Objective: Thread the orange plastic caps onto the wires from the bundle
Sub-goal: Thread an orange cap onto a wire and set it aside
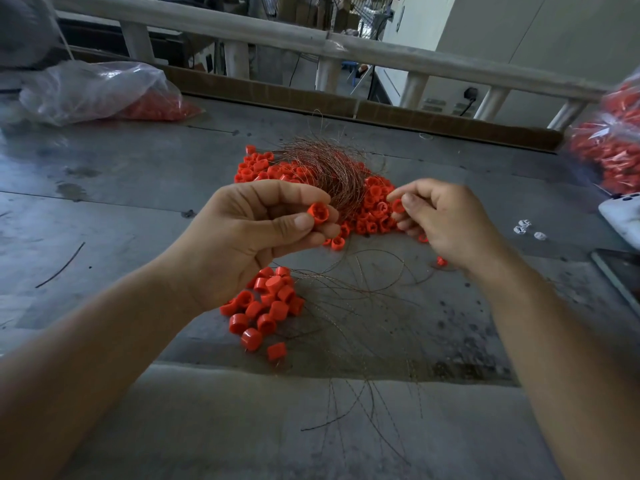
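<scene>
Both hands are up over the middle of the desk (138,209), close together but not touching. The left hand (249,233) has its fingers curled, thumb and fingertips pinching a cap (318,213) with the open side facing the camera. Just to the right, the right hand (440,220) pinches a second cap (397,205) between thumb and forefinger, the other fingers loosely bent below it. Between and beyond the hands the bundle (332,168) of thin coppery wire fans out away from the person. Its near end slips behind the left fingers, and I cannot tell whether they grip it. The bundle lies over a pile (372,216) of loose orange caps that spreads from far left down to under the right hand. Nearer, below the left wrist, sits a heap (266,306) of caps, closed ends mostly up, and wires (363,306) trail from it in long loops to the right and over the near edge of the desk. One stray dark wire (62,265) lies alone on the left. At far left a clear bag (97,91) holds more orange caps, and a second bag (613,147) of them sits at far right. A few small white bits (526,228) lie right of the right hand, near a white object (623,216) at the frame edge. A pale rail (277,32) runs across behind the desk.
</scene>
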`<action>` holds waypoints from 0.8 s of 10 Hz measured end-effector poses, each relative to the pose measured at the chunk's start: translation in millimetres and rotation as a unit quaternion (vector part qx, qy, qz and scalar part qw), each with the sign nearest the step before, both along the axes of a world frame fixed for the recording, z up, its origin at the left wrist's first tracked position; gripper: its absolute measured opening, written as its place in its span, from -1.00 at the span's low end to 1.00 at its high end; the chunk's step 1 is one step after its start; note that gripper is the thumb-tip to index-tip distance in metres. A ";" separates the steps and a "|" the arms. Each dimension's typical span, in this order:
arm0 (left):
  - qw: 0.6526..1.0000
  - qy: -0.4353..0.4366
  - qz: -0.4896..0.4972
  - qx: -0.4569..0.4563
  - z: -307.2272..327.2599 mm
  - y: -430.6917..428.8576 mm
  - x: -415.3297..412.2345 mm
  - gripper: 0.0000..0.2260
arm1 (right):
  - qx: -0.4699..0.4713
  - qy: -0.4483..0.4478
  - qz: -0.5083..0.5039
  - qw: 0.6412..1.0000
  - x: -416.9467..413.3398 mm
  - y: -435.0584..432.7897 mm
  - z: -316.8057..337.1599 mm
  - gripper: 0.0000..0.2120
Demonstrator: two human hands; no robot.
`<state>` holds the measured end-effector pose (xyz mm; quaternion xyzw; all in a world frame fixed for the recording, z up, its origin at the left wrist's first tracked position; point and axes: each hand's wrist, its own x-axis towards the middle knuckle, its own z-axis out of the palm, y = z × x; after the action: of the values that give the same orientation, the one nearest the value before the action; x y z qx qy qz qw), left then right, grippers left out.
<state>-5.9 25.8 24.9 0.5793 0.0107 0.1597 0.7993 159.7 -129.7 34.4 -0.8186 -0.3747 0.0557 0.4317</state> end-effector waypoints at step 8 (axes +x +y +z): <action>0.999 0.015 0.001 0.039 -2.3 1.0 1.2 -0.77 | 0.122 0.137 0.151 0.971 -44.0 11.9 5.9 -0.75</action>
<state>-4.7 26.8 22.6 0.6121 0.0171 0.1524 0.7758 115.7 -117.7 40.4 -0.6783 -0.4352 0.1857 0.5621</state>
